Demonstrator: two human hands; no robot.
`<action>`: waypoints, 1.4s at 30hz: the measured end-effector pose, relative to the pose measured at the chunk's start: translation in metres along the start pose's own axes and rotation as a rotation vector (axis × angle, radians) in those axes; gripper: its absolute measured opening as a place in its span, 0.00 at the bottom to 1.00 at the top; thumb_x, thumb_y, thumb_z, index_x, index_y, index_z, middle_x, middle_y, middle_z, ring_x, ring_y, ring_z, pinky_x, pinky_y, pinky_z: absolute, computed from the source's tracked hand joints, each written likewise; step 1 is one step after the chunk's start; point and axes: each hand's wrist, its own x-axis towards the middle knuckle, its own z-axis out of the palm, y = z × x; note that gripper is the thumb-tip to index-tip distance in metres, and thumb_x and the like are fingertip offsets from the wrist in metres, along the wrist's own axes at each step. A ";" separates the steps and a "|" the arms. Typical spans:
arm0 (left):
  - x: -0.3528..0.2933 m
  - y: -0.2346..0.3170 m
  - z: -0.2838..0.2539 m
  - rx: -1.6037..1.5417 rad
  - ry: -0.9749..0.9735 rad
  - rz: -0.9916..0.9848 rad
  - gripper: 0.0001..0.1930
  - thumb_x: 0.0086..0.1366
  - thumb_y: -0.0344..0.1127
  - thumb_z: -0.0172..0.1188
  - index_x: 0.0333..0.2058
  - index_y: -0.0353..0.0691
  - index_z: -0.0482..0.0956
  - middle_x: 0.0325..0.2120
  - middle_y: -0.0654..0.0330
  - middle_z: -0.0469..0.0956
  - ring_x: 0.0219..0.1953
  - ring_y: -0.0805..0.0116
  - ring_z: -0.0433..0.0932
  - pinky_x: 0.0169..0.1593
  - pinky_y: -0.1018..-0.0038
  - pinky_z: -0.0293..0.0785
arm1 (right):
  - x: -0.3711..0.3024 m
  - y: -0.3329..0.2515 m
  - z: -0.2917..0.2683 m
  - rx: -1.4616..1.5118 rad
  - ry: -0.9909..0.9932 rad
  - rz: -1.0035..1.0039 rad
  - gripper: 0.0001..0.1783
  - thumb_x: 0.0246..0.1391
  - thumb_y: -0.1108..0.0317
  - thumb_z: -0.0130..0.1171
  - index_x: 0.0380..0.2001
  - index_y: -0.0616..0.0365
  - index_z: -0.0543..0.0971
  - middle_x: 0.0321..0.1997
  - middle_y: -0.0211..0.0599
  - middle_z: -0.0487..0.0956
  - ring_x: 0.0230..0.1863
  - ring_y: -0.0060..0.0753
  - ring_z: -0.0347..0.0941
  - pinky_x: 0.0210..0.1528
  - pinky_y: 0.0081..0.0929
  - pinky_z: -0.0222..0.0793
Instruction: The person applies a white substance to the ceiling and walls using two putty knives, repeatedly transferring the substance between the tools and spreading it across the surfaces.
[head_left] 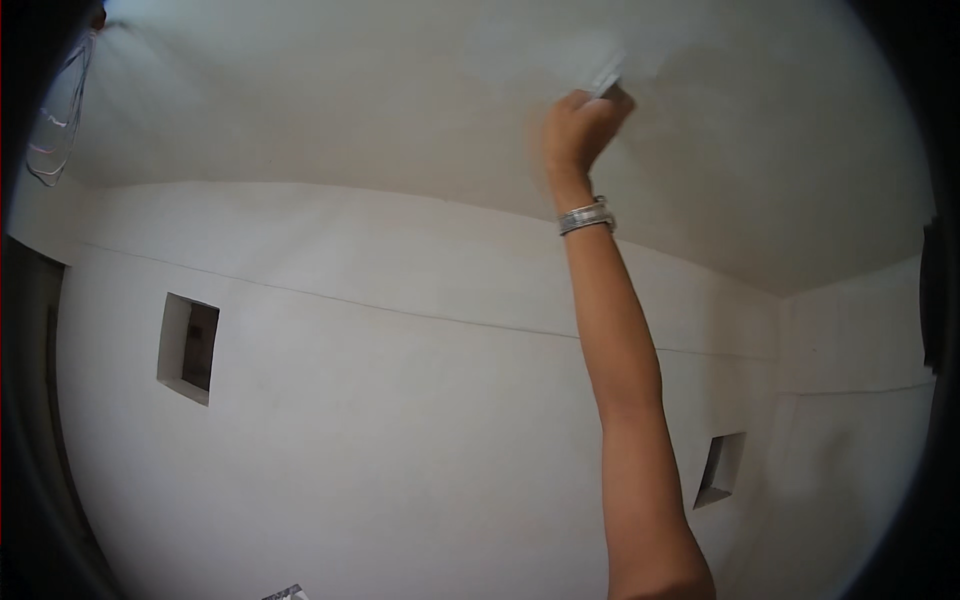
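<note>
My right arm reaches up from the lower edge to the ceiling [330, 110]. At its end my right hand [585, 130], a little blurred, is closed around a putty knife [607, 82]. The handle is mostly hidden in the fist. Its flat, pale blade lies at or close against the ceiling, where the surface looks lighter and smeared. A silver bracelet [587, 216] circles the wrist. My left hand is out of the picture. A small corner of a grey, speckled flat thing [288, 592] pokes in at the bottom edge; what it is cannot be made out.
A white wall [400, 430] with a thin dark line across it faces me. Two square openings are set in it, a left opening [188, 348] and a right opening [720, 470]. Loose wires [72, 120] hang at the upper left. A dark doorway [32, 330] stands at far left.
</note>
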 end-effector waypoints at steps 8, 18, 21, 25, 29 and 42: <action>-0.010 0.002 -0.005 0.011 0.021 0.000 0.17 0.71 0.44 0.51 0.47 0.36 0.75 0.35 0.61 0.78 0.35 0.68 0.77 0.37 0.71 0.74 | 0.049 0.003 0.009 -0.524 0.072 0.197 0.30 0.51 0.77 0.55 0.53 0.85 0.57 0.52 0.65 0.59 0.47 0.55 0.66 0.45 0.41 0.75; -0.019 -0.004 -0.001 -0.024 0.029 -0.010 0.17 0.71 0.44 0.51 0.47 0.36 0.75 0.35 0.60 0.78 0.35 0.68 0.77 0.37 0.71 0.74 | 0.028 0.029 -0.016 -0.336 0.098 -0.022 0.24 0.51 0.77 0.52 0.53 0.71 0.68 0.53 0.57 0.68 0.53 0.57 0.68 0.55 0.47 0.67; -0.017 -0.004 -0.001 -0.023 0.029 -0.007 0.17 0.71 0.44 0.51 0.47 0.36 0.75 0.35 0.60 0.78 0.35 0.68 0.77 0.37 0.71 0.74 | 0.057 0.039 -0.039 -0.467 0.047 0.064 0.23 0.52 0.77 0.52 0.53 0.72 0.67 0.53 0.59 0.68 0.52 0.57 0.68 0.54 0.46 0.68; -0.022 -0.004 0.001 -0.030 0.037 -0.002 0.17 0.71 0.44 0.51 0.47 0.35 0.75 0.36 0.60 0.78 0.35 0.68 0.77 0.37 0.71 0.74 | 0.017 0.040 -0.005 -0.568 -0.041 -0.166 0.25 0.52 0.75 0.53 0.54 0.71 0.67 0.55 0.58 0.67 0.54 0.57 0.67 0.54 0.49 0.66; -0.026 -0.008 0.000 -0.068 0.035 0.013 0.17 0.71 0.44 0.51 0.47 0.35 0.75 0.36 0.60 0.78 0.36 0.67 0.77 0.37 0.71 0.74 | -0.022 0.044 -0.019 -0.373 -0.199 -0.026 0.25 0.51 0.76 0.50 0.55 0.69 0.69 0.58 0.57 0.67 0.57 0.56 0.66 0.57 0.50 0.64; -0.036 -0.019 -0.034 -0.059 0.322 -0.082 0.17 0.71 0.43 0.51 0.49 0.35 0.74 0.37 0.60 0.79 0.36 0.65 0.77 0.38 0.69 0.73 | 0.008 0.027 0.009 -0.328 0.068 0.297 0.29 0.48 0.78 0.52 0.55 0.80 0.63 0.51 0.61 0.64 0.50 0.58 0.66 0.46 0.46 0.72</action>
